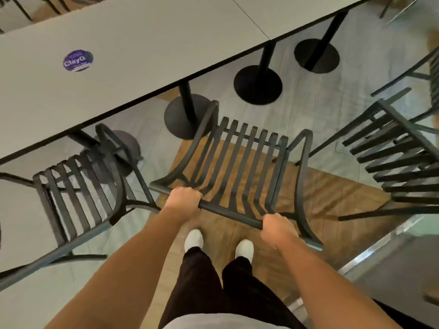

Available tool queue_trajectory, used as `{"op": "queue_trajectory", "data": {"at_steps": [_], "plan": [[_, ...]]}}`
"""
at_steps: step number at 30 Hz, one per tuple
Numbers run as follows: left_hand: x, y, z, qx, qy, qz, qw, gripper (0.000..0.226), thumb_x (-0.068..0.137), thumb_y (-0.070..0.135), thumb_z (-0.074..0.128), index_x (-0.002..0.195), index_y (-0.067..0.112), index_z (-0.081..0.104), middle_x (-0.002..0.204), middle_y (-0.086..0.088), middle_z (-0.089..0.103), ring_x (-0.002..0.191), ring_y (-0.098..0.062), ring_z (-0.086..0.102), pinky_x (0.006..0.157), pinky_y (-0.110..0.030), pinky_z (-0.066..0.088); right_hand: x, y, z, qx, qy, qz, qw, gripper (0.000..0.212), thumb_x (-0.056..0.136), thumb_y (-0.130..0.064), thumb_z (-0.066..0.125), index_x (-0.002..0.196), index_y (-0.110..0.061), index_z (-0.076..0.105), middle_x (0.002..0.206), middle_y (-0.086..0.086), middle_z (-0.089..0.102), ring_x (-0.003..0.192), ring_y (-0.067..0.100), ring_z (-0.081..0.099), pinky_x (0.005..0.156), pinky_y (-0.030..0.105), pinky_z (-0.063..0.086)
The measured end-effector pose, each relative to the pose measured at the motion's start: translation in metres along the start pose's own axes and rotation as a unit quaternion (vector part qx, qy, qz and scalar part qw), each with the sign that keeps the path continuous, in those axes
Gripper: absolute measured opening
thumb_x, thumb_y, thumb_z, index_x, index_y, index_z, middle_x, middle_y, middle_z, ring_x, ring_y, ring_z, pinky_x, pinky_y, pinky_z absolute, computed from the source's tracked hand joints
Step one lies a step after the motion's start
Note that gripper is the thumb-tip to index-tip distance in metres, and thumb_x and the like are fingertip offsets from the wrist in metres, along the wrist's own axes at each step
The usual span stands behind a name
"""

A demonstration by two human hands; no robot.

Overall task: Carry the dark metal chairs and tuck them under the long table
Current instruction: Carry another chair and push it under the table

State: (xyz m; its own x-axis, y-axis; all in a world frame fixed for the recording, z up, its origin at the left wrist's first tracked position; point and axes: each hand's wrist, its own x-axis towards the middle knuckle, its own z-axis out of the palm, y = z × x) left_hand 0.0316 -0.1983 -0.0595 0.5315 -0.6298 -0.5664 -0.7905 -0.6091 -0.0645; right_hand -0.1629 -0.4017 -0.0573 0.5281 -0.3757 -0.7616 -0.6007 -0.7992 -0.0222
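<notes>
Chair held at centre frame — not yet tucked in.
Left hand and right hand curl around the dark metal chair's top rail; its front could clip the pedestal base under the long table — steering matters.

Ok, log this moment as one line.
left hand grips top rail | right hand grips top rail | middle chair short of long table | left chair partly tucked

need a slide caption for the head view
Both hands, left hand and right hand, grip the top rail of a dark metal chair facing the long table.
</notes>
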Motion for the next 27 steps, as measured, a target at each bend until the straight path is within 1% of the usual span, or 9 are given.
{"op": "queue_trajectory", "data": {"at_steps": [5, 7, 12, 15, 19, 23, 27], "plan": [[-0.034, 0.016, 0.028, -0.044, 0.010, -0.042, 0.998, 0.023, 0.102, 0.036, 0.054, 0.120, 0.030, 0.067, 0.114, 0.002, 0.070, 0.108, -0.024, 0.066, 0.089, -0.038, 0.049, -0.007, 0.005, 0.007, -0.049, 0.004, -0.021, 0.999, 0.034, 0.096, -0.018, 0.055, 0.128, -0.019, 0.066, 0.116, 0.006, 0.066, 0.108, 0.029, 0.065, 0.087, 0.040, 0.055], [-0.044, 0.022, 0.035, -0.065, 0.016, -0.050, 0.996, 0.022, 0.102, 0.033, 0.053, 0.119, 0.029, 0.068, 0.112, 0.002, 0.071, 0.106, -0.024, 0.067, 0.088, -0.039, 0.048, -0.010, 0.006, 0.008, -0.066, 0.008, -0.021, 0.998, 0.034, 0.097, -0.017, 0.054, 0.128, -0.019, 0.065, 0.118, 0.006, 0.067, 0.109, 0.029, 0.065, 0.088, 0.040, 0.055], [-0.066, 0.041, 0.048, -0.078, 0.029, -0.077, 0.994, 0.019, 0.103, 0.027, 0.055, 0.117, 0.025, 0.068, 0.107, 0.000, 0.071, 0.102, -0.024, 0.068, 0.086, -0.037, 0.049, -0.016, 0.010, 0.006, -0.106, 0.009, -0.025, 0.994, 0.039, 0.097, -0.015, 0.053, 0.134, -0.023, 0.064, 0.121, 0.005, 0.068, 0.114, 0.028, 0.065, 0.093, 0.041, 0.054], [-0.075, 0.052, 0.053, -0.082, 0.023, -0.089, 0.992, 0.019, 0.104, 0.026, 0.054, 0.118, 0.024, 0.067, 0.108, -0.001, 0.071, 0.102, -0.025, 0.069, 0.081, -0.036, 0.047, -0.016, 0.017, 0.005, -0.127, 0.015, -0.032, 0.991, 0.043, 0.098, -0.014, 0.053, 0.139, -0.025, 0.061, 0.125, 0.006, 0.067, 0.118, 0.028, 0.064, 0.097, 0.042, 0.053], [-0.076, 0.068, 0.054, -0.088, 0.023, -0.110, 0.990, 0.020, 0.105, 0.025, 0.053, 0.120, 0.023, 0.066, 0.111, -0.002, 0.071, 0.103, -0.025, 0.068, 0.078, -0.035, 0.045, -0.010, 0.030, -0.002, -0.148, 0.004, -0.051, 0.988, 0.043, 0.099, -0.014, 0.051, 0.138, -0.026, 0.060, 0.129, 0.005, 0.065, 0.123, 0.029, 0.060, 0.100, 0.043, 0.052], [-0.067, 0.085, 0.042, -0.096, 0.028, -0.135, 0.986, 0.021, 0.105, 0.024, 0.052, 0.122, 0.023, 0.066, 0.114, -0.003, 0.070, 0.106, -0.026, 0.068, 0.082, -0.036, 0.049, 0.002, 0.047, -0.019, -0.177, 0.003, -0.076, 0.981, 0.041, 0.097, -0.015, 0.053, 0.136, -0.026, 0.061, 0.127, 0.004, 0.065, 0.119, 0.028, 0.062, 0.097, 0.042, 0.053], [-0.054, 0.116, 0.027, -0.107, 0.022, -0.170, 0.979, 0.023, 0.105, 0.025, 0.050, 0.120, 0.023, 0.067, 0.112, -0.002, 0.071, 0.105, -0.026, 0.068, 0.077, -0.035, 0.046, 0.021, 0.075, -0.041, -0.210, 0.016, -0.105, 0.972, 0.044, 0.098, -0.016, 0.053, 0.141, -0.024, 0.059, 0.130, 0.005, 0.066, 0.120, 0.029, 0.062, 0.098, 0.041, 0.053]]}}
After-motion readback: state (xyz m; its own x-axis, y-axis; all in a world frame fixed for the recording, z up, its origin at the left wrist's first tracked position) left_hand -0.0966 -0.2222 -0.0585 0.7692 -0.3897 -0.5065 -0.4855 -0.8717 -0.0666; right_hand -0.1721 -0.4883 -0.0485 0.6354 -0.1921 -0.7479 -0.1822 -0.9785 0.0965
